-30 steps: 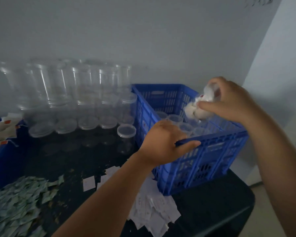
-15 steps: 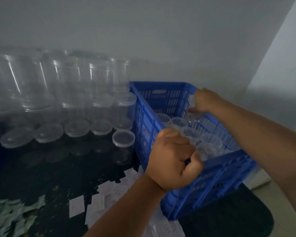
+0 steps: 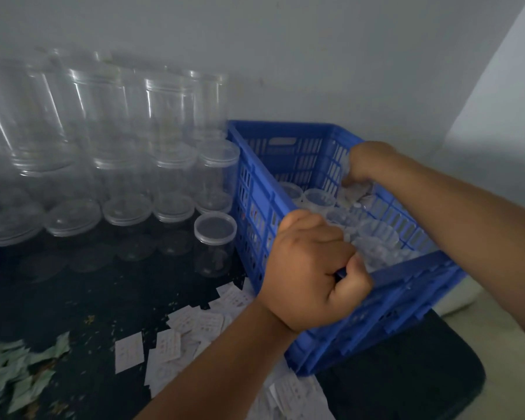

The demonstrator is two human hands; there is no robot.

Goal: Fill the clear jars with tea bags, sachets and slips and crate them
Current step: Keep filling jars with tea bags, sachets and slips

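left hand (image 3: 312, 268): fist on crate (image 3: 376, 313) near rim, fingers curled tight round the edge
right hand (image 3: 367, 160): inside crate by right wall, fingers bent down over a jar mouth; pinching or not, cannot tell
crate: blue, on right end of table (image 3: 88, 298), near corner sitting on slips (image 3: 129, 353)
jars in crate (image 3: 319, 197): clear, upright, packed in rows; contents blurred, whitish stuff under right hand
spare jars (image 3: 164, 116): clear, stacked left of crate against wall
single jar (image 3: 215, 237): lidded, upright, just beside crate's left wall
slips: white, scattered on table below left forearm
sachets (image 3: 19, 371): green pile, bottom-left corner, well apart from crate
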